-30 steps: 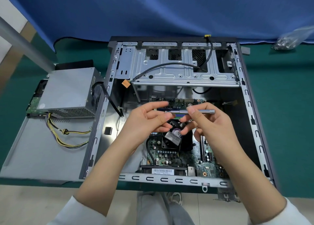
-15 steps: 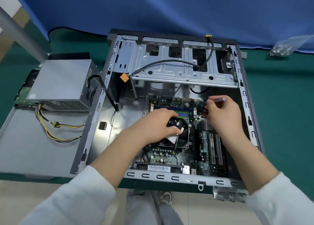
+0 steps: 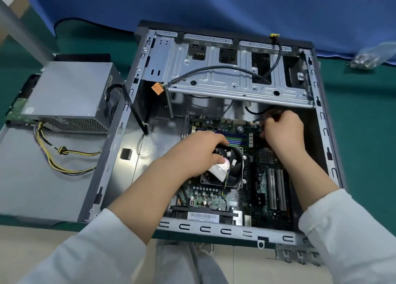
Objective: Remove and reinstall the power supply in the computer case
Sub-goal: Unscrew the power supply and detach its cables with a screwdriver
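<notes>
open grey metal computer case (image 3: 322,120) lay flat on green table (image 3: 364,116) | grey boxy power supply (image 3: 70,92) sat outside, left of case, on grey side panel (image 3: 32,176), yellow-black cables (image 3: 55,155) trailing | left hand (image 3: 199,153) rested on black CPU fan (image 3: 233,170) | right hand (image 3: 282,131) gripped thin dark tool (image 3: 275,111) at far right of green motherboard (image 3: 263,176)

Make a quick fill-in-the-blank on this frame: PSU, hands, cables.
1. The power supply sits outside the case, on its ____ side.
2. The left hand rests on the CPU ____.
3. The supply's loose cables are yellow and ____.
4. The right hand works over the ____.

Missing: left; fan; black; motherboard
</notes>
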Tool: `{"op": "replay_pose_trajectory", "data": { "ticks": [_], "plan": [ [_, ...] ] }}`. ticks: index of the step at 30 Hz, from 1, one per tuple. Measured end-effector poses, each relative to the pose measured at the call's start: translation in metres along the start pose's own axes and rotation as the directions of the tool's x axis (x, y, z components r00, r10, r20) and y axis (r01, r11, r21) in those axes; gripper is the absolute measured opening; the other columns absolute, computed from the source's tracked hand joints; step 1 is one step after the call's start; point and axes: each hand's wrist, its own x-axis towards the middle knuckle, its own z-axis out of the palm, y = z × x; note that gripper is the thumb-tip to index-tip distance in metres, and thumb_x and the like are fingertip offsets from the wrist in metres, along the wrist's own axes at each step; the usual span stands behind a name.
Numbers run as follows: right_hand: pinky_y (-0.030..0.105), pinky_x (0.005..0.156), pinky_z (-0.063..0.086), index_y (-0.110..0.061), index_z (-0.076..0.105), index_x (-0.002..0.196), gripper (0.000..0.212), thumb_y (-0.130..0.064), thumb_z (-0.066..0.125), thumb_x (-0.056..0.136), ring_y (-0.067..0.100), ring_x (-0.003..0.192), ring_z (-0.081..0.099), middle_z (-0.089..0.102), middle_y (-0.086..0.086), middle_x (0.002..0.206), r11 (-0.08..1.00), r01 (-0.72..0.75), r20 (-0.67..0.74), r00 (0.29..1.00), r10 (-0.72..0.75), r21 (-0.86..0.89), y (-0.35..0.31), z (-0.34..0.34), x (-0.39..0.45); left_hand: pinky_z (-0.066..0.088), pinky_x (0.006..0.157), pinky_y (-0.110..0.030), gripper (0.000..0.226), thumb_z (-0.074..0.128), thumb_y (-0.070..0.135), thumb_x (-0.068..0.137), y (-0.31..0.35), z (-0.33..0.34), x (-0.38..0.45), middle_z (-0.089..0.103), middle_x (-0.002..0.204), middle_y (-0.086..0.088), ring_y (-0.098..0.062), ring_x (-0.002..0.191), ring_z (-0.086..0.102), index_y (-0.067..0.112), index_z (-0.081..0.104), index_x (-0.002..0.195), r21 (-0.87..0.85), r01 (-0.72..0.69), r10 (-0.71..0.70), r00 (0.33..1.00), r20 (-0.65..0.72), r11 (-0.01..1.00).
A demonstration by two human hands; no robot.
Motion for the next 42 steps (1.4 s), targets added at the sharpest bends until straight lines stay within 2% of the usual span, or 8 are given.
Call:
{"op": "replay_pose_trajectory", "data": {
  "ticks": [8,12,18,25,32,38,42],
  "plan": [
    [0.027,0.055,0.039,0.006,0.061,0.088,0.022,-0.009,0.045,0.092,0.030,0.078,0.061,0.066,0.020,0.086,0.999,0.003,0.018,1.000,-0.003,-0.042,0.0031,0.0033,0.0031,0.040,0.096,-0.030,0.045,0.064,0.032,0.090,-0.0007,-0.0017,0.0011,0.053,0.136,0.006,-0.015,0.123,0.048,0.030,0.051,0.133,-0.005,0.006,-0.006,1.000,0.015,1.000],
    [0.029,0.062,0.045,0.003,0.060,0.088,0.018,-0.008,0.046,0.091,0.032,0.081,0.063,0.067,0.021,0.085,1.000,0.012,0.025,1.000,-0.011,-0.027,0.0032,0.0049,0.0037,0.041,0.099,-0.032,0.045,0.064,0.031,0.089,-0.0019,-0.0006,0.0010,0.053,0.135,0.005,-0.015,0.122,0.048,0.030,0.051,0.133,-0.017,0.005,-0.004,1.000,0.012,1.000],
    [0.028,0.063,0.042,0.005,0.064,0.091,0.022,-0.010,0.048,0.093,0.031,0.080,0.063,0.067,0.020,0.085,1.000,0.015,0.028,1.000,-0.014,-0.025,0.0040,0.0059,0.0056,0.041,0.098,-0.031,0.045,0.065,0.032,0.089,-0.0033,0.0001,0.0019,0.054,0.133,0.005,-0.015,0.121,0.049,0.030,0.052,0.132,-0.021,0.008,-0.008,1.000,0.011,1.000],
    [0.029,0.066,0.045,0.004,0.064,0.090,0.020,-0.009,0.048,0.092,0.032,0.082,0.064,0.068,0.021,0.084,0.999,0.011,0.031,0.999,-0.010,-0.030,0.0038,0.0067,0.0066,0.040,0.099,-0.030,0.047,0.065,0.032,0.089,-0.0024,0.0001,0.0018,0.054,0.134,0.005,-0.015,0.122,0.048,0.030,0.051,0.133,-0.022,0.008,-0.007,1.000,0.011,1.000],
    [0.027,0.061,0.040,0.004,0.064,0.088,0.021,-0.008,0.048,0.092,0.030,0.078,0.063,0.067,0.020,0.082,1.000,0.003,0.031,1.000,-0.002,-0.026,0.0036,0.0072,0.0062,0.039,0.101,-0.030,0.046,0.065,0.032,0.089,-0.0021,-0.0007,0.0014,0.053,0.135,0.006,-0.014,0.124,0.047,0.030,0.051,0.133,-0.023,0.008,-0.008,1.000,0.016,1.000],
    [0.027,0.061,0.042,0.004,0.065,0.087,0.021,-0.009,0.049,0.092,0.030,0.078,0.063,0.068,0.019,0.082,1.000,-0.005,0.027,1.000,0.005,-0.022,0.0030,0.0053,0.0055,0.039,0.101,-0.031,0.047,0.064,0.032,0.089,-0.0015,-0.0010,0.0011,0.052,0.137,0.005,-0.015,0.125,0.046,0.030,0.050,0.134,-0.015,0.004,-0.003,1.000,0.026,1.000],
    [0.023,0.053,0.041,0.002,0.066,0.088,0.021,-0.011,0.050,0.089,0.023,0.070,0.063,0.069,0.016,0.075,1.000,-0.016,0.032,0.999,0.017,-0.021,0.0022,0.0041,0.0052,0.038,0.099,-0.029,0.046,0.064,0.031,0.090,-0.0012,-0.0015,0.0010,0.052,0.134,0.004,-0.015,0.123,0.047,0.028,0.050,0.134,-0.015,0.001,0.000,1.000,0.024,1.000]
  ]
}}
